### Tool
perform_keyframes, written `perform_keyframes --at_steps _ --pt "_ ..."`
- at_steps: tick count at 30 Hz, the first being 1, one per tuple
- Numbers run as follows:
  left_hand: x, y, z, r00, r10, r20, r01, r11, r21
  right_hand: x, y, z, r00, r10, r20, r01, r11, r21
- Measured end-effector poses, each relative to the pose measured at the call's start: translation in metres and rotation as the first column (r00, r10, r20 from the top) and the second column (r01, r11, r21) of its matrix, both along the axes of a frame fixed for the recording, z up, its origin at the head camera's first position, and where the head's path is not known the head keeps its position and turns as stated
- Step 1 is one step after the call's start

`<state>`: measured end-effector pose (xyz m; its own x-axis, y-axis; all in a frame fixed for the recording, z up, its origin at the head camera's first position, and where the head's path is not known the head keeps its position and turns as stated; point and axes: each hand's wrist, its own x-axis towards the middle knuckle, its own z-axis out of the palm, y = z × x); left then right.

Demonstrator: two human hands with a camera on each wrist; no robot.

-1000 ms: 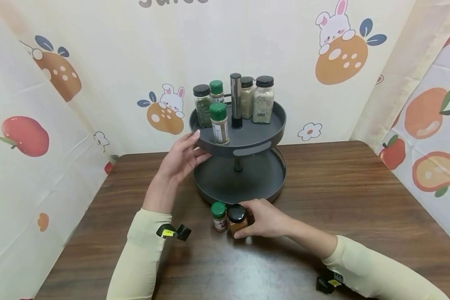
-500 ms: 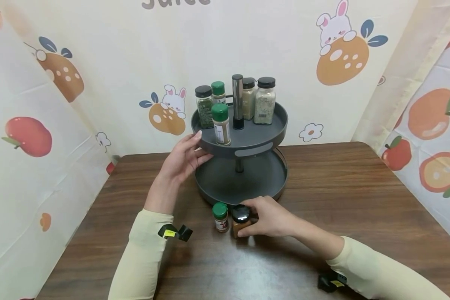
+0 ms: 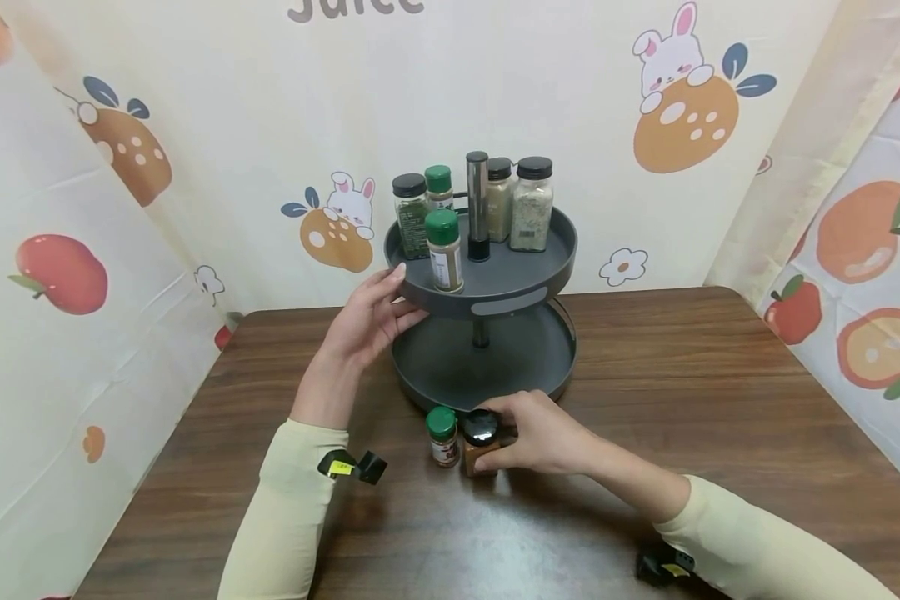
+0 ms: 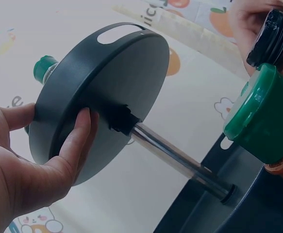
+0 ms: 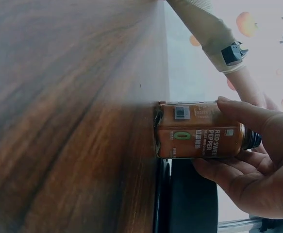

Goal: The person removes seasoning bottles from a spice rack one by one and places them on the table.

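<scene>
My left hand (image 3: pixel 363 321) pinches the left rim of the upper tray (image 3: pixel 498 271) of a dark grey two-tier spice rack. In the left wrist view, the thumb lies on the tray's outer wall and the fingers (image 4: pixel 78 138) reach underneath. My right hand (image 3: pixel 543 442) grips a square jar (image 5: pixel 199 141) with a black lid, labelled red sweet pepper, thumb on one side and fingers on the other. The jar stands upright, its base at the tabletop (image 5: pixel 83 131), in front of the lower tray (image 3: pixel 480 375). Just left of it is a small green-capped spice jar (image 3: pixel 443 437).
Several spice jars stand on the upper tray: a green-capped one (image 3: pixel 445 254) in front, a dark-lidded herb jar (image 3: pixel 412 221) at left, a pale one (image 3: pixel 531 212) at right. A chrome post (image 3: pixel 477 200) rises mid-tray. A printed curtain (image 3: pixel 570 83) hangs behind the table.
My right hand and the pepper jar have shifted slightly to the right. My left hand keeps its hold on the upper tray. The whole head view has drifted a little.
</scene>
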<state>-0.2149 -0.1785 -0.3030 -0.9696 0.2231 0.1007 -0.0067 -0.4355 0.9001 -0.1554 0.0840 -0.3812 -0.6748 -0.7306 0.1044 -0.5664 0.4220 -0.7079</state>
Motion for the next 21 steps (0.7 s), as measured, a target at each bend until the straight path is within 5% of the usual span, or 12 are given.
perform_keyframes --at_steps 21 --pt "-0.0002 -0.0010 -0.0020 1.000 -0.024 -0.009 0.024 1.000 0.014 0.0032 -0.0054 0.0020 1.000 -0.026 -0.001 0.026 1.000 -0.011"
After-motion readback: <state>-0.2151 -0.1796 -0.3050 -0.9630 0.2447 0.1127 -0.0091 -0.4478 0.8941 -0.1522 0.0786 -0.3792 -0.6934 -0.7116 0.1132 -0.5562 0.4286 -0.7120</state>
